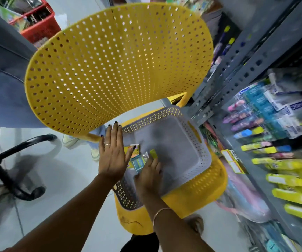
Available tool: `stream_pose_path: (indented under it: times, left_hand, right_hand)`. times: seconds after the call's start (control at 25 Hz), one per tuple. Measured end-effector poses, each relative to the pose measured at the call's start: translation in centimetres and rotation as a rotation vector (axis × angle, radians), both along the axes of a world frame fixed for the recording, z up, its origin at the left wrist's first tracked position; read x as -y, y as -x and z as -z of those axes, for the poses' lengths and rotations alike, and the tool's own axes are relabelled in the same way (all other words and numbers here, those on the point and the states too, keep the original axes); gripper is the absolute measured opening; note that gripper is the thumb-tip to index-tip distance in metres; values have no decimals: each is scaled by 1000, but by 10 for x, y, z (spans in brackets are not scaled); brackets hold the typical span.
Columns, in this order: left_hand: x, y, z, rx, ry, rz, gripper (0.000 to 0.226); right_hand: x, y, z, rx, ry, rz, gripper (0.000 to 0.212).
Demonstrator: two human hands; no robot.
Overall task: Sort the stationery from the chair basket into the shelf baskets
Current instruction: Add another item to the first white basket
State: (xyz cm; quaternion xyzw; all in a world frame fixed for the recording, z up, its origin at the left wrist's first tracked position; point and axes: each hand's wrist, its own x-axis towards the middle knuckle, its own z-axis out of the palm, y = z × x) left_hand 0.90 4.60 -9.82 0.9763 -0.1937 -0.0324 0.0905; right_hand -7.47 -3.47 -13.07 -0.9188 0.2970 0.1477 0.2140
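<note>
A pale grey perforated basket (199, 157) sits on the seat of a yellow perforated chair (117, 66). A few small stationery packs (137, 159) lie in its near left corner: yellow, blue and green packets. My left hand (113, 153) is spread flat with fingers apart over the basket's left rim, partly covering the yellow pack. My right hand (149, 176) reaches into the basket, its fingers curled down onto the blue and green packets; the grip itself is hidden under the fingers.
A grey metal shelf (252, 57) stands at the right, packed with yellow, pink and blue stationery packs (281, 164). A red crate (37, 24) is at the far left on the floor. A black office-chair base (14, 160) is at left. A foot in a sandal (195, 222) shows below the chair.
</note>
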Motion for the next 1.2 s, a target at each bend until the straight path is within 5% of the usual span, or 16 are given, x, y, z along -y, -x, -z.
stream_pose_path:
  times: [0.24, 0.44, 0.72, 0.88, 1.2]
  left_hand:
    - [51, -4, -74, 29, 136, -46, 75]
    - [114, -2, -151, 90, 239, 184, 74]
    - [209, 0, -234, 269, 364, 439, 73]
    - [244, 0, -261, 385, 343, 601, 71]
    - [281, 7, -276, 480, 316, 751, 71]
  right_hand:
    - [112, -37, -133, 217, 331, -28, 79]
    - [191, -15, -289, 382, 463, -158, 66]
    - [314, 47, -467, 372, 448, -49, 67]
    - [404, 62, -490, 222, 443, 115, 73]
    - [484, 53, -404, 126, 328, 326, 48]
